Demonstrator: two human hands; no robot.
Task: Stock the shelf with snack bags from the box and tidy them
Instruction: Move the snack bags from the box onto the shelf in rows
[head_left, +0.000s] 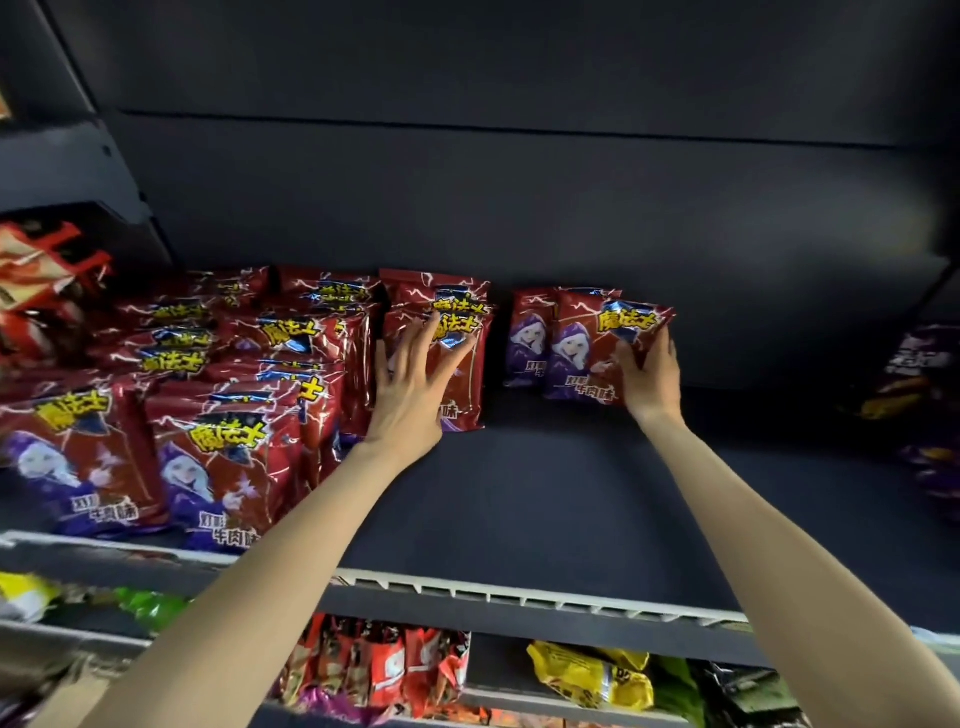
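Left hand (410, 384) had its fingers spread flat against the front red bag (457, 364) of the back row. Right hand (652, 376) gripped a standing pair of bags (587, 348), thumb in front. Those two stood alone on the shelf (545, 499), so they'd probably flop once released.

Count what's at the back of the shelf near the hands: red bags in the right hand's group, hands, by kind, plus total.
Red snack bags in the group by the right hand: 2, the front bag and the bag behind it
Hands: 2, right hand and left hand
Total: 4
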